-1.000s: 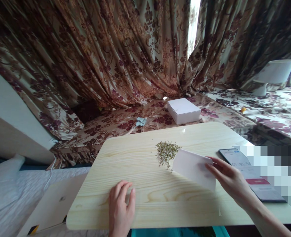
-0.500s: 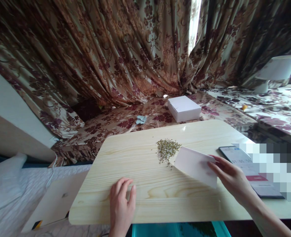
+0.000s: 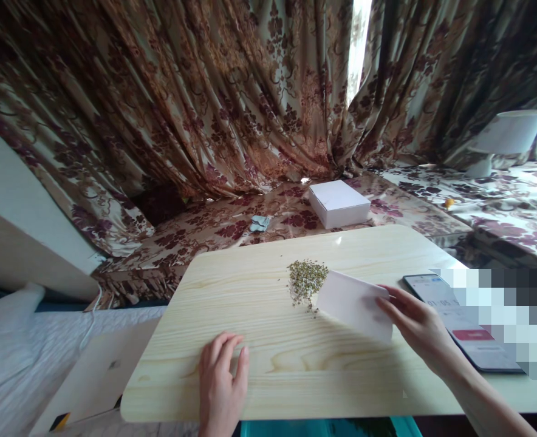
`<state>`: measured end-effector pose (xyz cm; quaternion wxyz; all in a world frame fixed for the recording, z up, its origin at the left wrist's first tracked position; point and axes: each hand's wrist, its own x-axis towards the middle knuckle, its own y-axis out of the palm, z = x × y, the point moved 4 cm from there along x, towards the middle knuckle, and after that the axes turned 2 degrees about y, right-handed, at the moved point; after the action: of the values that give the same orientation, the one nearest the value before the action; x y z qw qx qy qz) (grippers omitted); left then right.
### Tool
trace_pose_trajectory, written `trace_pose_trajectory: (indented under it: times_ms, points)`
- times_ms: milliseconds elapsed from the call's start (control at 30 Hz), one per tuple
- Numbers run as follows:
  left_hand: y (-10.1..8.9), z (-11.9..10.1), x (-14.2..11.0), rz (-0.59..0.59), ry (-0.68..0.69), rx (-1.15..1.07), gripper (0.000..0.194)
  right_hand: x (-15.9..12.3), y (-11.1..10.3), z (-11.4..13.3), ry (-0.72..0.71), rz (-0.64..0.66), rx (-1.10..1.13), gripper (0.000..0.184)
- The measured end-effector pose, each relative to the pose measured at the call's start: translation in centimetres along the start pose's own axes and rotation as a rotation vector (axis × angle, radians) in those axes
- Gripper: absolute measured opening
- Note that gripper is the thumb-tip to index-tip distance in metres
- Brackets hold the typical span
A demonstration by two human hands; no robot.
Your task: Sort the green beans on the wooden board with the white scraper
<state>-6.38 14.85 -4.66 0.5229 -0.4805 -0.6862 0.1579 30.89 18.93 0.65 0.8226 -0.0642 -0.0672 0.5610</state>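
Note:
My right hand pinches a white card by its right end and holds it tilted, its left edge against a small heap of greenish seeds on the pale wooden table. My left hand lies flat on the table near its front edge, fingers slightly spread, holding nothing. The heap sits near the middle of the tabletop, with a few loose grains trailing toward the card.
A phone with a lit screen lies on the table to the right of my right hand. Behind the table a white box and a small blue scrap rest on floral fabric below heavy curtains. A white lamp stands far right.
The card has slid a little to the left against the seed heap, pressing its right side in. My left hand has stayed in place.

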Motion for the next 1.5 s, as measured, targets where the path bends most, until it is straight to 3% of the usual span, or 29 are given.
trace_pose_trajectory:
  times_ms: [567,833,1500]
  points:
    - [-0.3,-0.6,-0.1,0.023,-0.036,0.098,0.023,-0.4,-0.5,-0.3,0.013,0.011,-0.046,0.045]
    - [-0.2,-0.3,-0.1,-0.004,-0.023,0.093,0.021,-0.3,0.2,-0.3,0.022,0.069,-0.031,0.047]
    - [-0.6,-0.7,0.1,-0.028,0.02,0.07,0.018,-0.7,0.1,0.7,0.025,0.132,-0.074,0.035]
